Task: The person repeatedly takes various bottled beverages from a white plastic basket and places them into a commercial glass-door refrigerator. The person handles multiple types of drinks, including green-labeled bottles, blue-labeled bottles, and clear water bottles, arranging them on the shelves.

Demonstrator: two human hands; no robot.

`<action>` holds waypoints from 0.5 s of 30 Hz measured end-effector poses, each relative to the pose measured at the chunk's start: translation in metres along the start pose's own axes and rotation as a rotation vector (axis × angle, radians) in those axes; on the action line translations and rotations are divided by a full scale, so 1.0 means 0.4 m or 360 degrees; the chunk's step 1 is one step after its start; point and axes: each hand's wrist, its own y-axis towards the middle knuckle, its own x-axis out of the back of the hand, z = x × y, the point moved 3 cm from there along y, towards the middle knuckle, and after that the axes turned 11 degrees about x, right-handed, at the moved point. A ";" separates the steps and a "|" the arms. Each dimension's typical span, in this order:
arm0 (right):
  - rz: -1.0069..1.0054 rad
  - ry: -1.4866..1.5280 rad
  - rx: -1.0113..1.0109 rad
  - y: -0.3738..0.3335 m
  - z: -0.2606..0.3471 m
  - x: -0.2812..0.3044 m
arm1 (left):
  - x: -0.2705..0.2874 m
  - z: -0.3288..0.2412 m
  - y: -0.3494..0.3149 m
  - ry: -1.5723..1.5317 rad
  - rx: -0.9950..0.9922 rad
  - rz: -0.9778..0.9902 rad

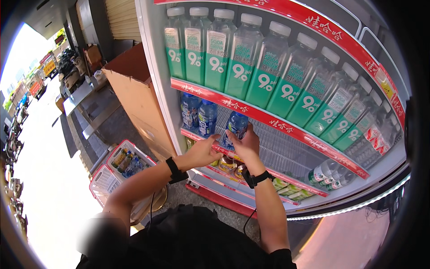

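My right hand [247, 145] is wrapped round a blue plastic drink bottle [236, 126] on the second shelf of a fridge, with the thumb across its front. The bottle stands nearly upright just behind the red shelf rail [281, 121] and its lower end is partly hidden by the hand. My left hand [204, 153] is at the lower red rail, left of that bottle, thumb and fingers apart and nothing visible in it. Two more blue bottles [207, 117] stand behind it to the left. Both wrists wear black bands.
Above, a row of clear and green bottles [239, 65] fills the upper shelf. Clear bottles [329, 174] lie at the right of the blue bottles' shelf. Packaged drinks [230, 166] sit lower. A red-and-white basket [127, 163] with bottles stands at left, below a cardboard box [139, 107].
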 end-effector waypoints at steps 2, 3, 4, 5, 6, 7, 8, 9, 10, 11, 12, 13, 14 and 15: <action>0.0046 -0.0001 0.0019 0.002 0.019 -0.013 | 0.005 0.049 -0.020 0.0074 -0.0055 0.0074; 0.0061 0.0013 0.0019 0.004 0.026 -0.017 | 0.007 0.053 -0.033 0.0045 -0.0018 0.0094; 0.0077 0.0028 0.0020 0.008 0.034 -0.023 | 0.009 0.057 -0.048 0.0015 0.0020 0.0111; 0.0095 0.0044 0.0023 0.012 0.036 -0.031 | 0.011 0.057 -0.065 -0.0015 0.0060 0.0126; 0.0101 0.0027 0.0041 0.018 0.034 -0.036 | 0.012 0.054 -0.082 -0.0022 0.0065 0.0140; 0.0109 0.0012 0.0061 0.025 0.031 -0.043 | 0.012 0.054 -0.096 -0.0025 0.0072 0.0167; 0.0119 -0.0003 0.0083 0.031 0.030 -0.050 | 0.011 0.055 -0.109 -0.0028 0.0080 0.0191; 0.0120 -0.0017 0.0078 0.036 0.031 -0.058 | 0.013 0.057 -0.124 -0.0031 0.0093 0.0212; 0.0122 -0.0030 0.0074 0.041 0.032 -0.066 | 0.019 0.061 -0.139 -0.0033 0.0117 0.0205; 0.0125 -0.0044 0.0072 0.045 0.034 -0.074 | 0.027 0.066 -0.157 -0.0035 0.0143 0.0197; 0.0109 -0.0089 0.0085 0.042 0.033 -0.082 | 0.029 0.078 -0.180 -0.0045 0.0179 0.0191; 0.0093 -0.0134 0.0099 0.040 0.032 -0.084 | 0.035 0.091 -0.201 -0.0059 0.0236 0.0166; 0.0078 -0.0179 0.0115 0.040 0.031 -0.083 | 0.044 0.105 -0.219 -0.0073 0.0293 0.0139; 0.0065 -0.0213 0.0124 0.036 0.036 -0.084 | 0.056 0.124 -0.250 -0.0090 0.0367 0.0110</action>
